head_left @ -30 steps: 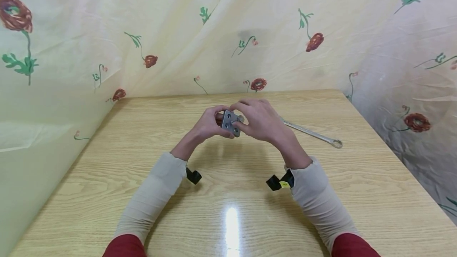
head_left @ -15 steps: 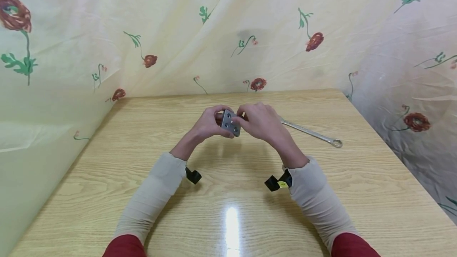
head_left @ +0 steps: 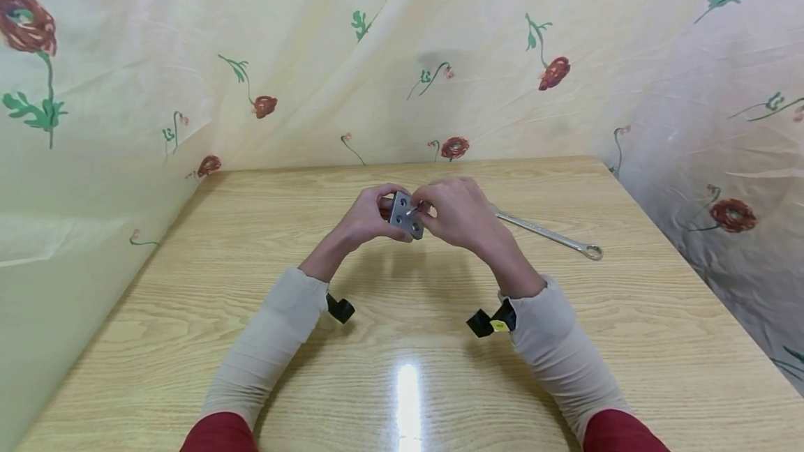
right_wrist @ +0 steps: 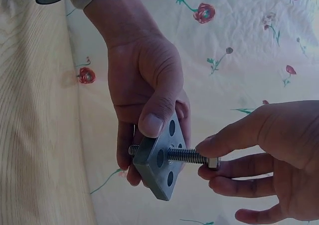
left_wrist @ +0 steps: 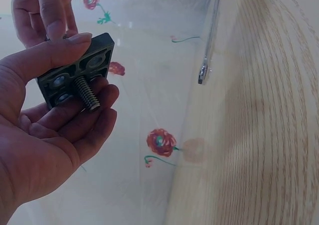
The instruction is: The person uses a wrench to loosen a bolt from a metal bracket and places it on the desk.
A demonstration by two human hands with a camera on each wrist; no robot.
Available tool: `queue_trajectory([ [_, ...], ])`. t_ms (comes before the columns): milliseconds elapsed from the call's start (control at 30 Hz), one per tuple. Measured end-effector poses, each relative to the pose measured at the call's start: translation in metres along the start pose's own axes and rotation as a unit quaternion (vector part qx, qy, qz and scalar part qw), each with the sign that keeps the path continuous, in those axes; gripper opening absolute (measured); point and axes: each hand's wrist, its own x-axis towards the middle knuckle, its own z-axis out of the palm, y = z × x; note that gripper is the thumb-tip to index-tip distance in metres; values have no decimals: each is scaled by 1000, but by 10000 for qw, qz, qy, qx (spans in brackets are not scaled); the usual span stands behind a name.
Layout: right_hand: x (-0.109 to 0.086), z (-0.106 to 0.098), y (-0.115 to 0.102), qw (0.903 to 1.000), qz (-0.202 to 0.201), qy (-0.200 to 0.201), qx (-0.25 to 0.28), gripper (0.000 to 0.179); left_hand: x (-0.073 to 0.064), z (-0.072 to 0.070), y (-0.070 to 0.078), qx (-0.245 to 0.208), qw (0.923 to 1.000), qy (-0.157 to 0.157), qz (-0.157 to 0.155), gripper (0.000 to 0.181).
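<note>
My left hand [head_left: 367, 218] grips a square grey metal plate [right_wrist: 160, 167] by its edges, above the table. Several round holes dot the plate's face, and its ribbed back shows in the left wrist view. A threaded hex bolt [right_wrist: 187, 155] runs through the plate's middle. Its threaded end [left_wrist: 87, 94] sticks out at the back, near the left fingers. With thumb and forefinger, my right hand [head_left: 461, 213] pinches the bolt at its hex head; the other fingers are apart from it. A length of thread shows between plate and head.
A long combination wrench [head_left: 546, 232] lies on the wooden table [head_left: 402, 326], right of and beyond the right hand. Flower-patterned cloth [head_left: 326, 75] hangs behind the table and at both sides. Dark camera mounts are strapped to both wrists.
My right fingers have shifted around the bolt head, moving slightly right and then back toward the plate. The left hand and the plate have stayed nearly still.
</note>
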Motion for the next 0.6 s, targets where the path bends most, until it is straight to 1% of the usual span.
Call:
queue_trajectory([
  [167,-1,-1,-2,9996,-203,69,-209,10,0,0,0,-30,10000,-17,-13,63],
  [400,-2,-2,-3,9996,-190,-91,-182,21,1,0,0,-25,10000,-19,-86,64],
  [533,-3,-3,-4,9995,-192,-185,-162,18,1,0,0,19,10000,-23,-87,65],
  [600,-3,-4,-4,9995,-189,-207,-146,24,0,0,0,21,10000,-23,-81,68],
])
